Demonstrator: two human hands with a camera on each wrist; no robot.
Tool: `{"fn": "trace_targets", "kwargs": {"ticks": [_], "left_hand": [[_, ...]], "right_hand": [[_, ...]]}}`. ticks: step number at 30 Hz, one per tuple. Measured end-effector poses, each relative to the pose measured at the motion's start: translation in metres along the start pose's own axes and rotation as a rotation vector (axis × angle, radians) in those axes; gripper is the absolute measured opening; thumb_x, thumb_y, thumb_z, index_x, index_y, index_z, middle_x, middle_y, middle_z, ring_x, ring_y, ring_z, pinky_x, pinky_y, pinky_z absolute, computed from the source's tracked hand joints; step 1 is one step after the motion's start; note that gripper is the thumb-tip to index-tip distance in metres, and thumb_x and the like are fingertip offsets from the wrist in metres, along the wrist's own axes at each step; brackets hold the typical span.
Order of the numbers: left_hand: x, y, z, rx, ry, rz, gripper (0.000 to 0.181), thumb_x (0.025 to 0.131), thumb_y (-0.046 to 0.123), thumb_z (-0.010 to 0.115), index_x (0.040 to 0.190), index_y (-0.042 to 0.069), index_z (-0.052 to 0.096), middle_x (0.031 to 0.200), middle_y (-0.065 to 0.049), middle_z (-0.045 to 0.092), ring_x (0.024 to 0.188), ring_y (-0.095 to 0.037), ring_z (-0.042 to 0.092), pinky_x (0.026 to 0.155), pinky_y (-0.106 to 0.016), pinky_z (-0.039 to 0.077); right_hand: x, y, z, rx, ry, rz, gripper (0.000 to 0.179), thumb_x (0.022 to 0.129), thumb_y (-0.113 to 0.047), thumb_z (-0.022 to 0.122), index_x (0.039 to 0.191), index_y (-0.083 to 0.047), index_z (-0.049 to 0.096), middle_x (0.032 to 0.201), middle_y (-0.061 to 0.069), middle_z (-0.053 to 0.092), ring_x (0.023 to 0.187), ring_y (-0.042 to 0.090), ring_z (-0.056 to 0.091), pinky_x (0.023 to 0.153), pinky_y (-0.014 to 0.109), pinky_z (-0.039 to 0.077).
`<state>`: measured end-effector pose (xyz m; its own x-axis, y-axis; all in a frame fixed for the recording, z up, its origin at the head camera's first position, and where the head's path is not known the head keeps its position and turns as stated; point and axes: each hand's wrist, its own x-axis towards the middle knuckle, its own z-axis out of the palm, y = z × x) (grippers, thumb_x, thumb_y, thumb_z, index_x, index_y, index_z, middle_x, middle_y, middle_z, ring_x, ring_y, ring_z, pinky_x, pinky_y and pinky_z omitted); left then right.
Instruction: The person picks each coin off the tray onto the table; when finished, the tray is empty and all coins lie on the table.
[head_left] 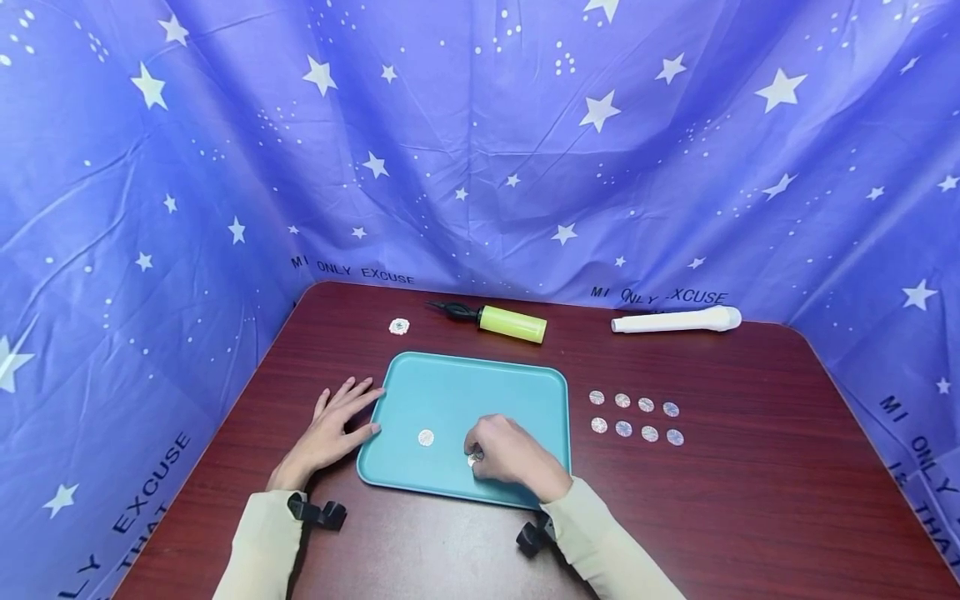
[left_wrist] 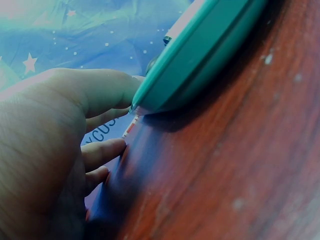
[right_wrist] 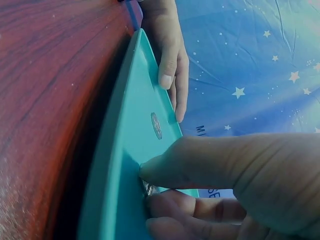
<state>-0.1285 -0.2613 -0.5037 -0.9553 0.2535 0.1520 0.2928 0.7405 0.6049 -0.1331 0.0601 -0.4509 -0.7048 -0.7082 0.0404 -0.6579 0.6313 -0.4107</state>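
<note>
A shallow turquoise tray (head_left: 468,387) lies on the table in the head view. My left hand (head_left: 330,429) rests at its left edge, fingers spread, thumb and index fingertips touching the rim. Over the tray's lower right part, my right hand (head_left: 504,450) pinches a silvery coin (right_wrist: 148,189) between thumb and fingers, close to the tray floor. Most of that coin is hidden by the fingertips. A second silvery coin (head_left: 426,437) lies flat in the tray, left of my right hand.
Several silvery coins (head_left: 622,400) lie in two rows right of the tray. Behind it are a white-edged chip (head_left: 399,327) and a yellow-green hand pump (head_left: 513,325) with a black nozzle. A white microphone-shaped object (head_left: 677,320) lies at the back right. Starry blue cloth (head_left: 480,150) surrounds the table.
</note>
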Motion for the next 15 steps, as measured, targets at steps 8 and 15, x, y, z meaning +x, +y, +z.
{"fn": "trace_targets", "kwargs": {"ticks": [8, 15], "left_hand": [[-0.0002, -0.001, 0.0012, 0.019, 0.011, 0.006, 0.058, 0.09, 0.031, 0.071, 0.144, 0.017, 0.055, 0.156, -0.022, 0.043, 0.15, -0.049, 0.025, 0.115, -0.073, 0.003], [-0.0007, -0.0009, 0.0004, 0.015, 0.009, 0.007, 0.058, 0.09, 0.031, 0.071, 0.144, 0.017, 0.055, 0.156, -0.022, 0.043, 0.15, -0.049, 0.025, 0.115, -0.073, 0.003]], "right_hand": [[0.0037, -0.0039, -0.0006, -0.006, -0.038, 0.024, 0.031, 0.071, 0.003, 0.067, 0.057, -0.017, 0.05, 0.064, -0.008, 0.03, 0.065, 0.008, 0.024, 0.055, 0.02, 0.021], [0.007, -0.0068, -0.0019, 0.0, -0.083, 0.101, 0.036, 0.065, 0.004, 0.069, 0.058, -0.02, 0.043, 0.064, -0.008, 0.028, 0.061, 0.008, 0.021, 0.053, 0.022, 0.019]]}}
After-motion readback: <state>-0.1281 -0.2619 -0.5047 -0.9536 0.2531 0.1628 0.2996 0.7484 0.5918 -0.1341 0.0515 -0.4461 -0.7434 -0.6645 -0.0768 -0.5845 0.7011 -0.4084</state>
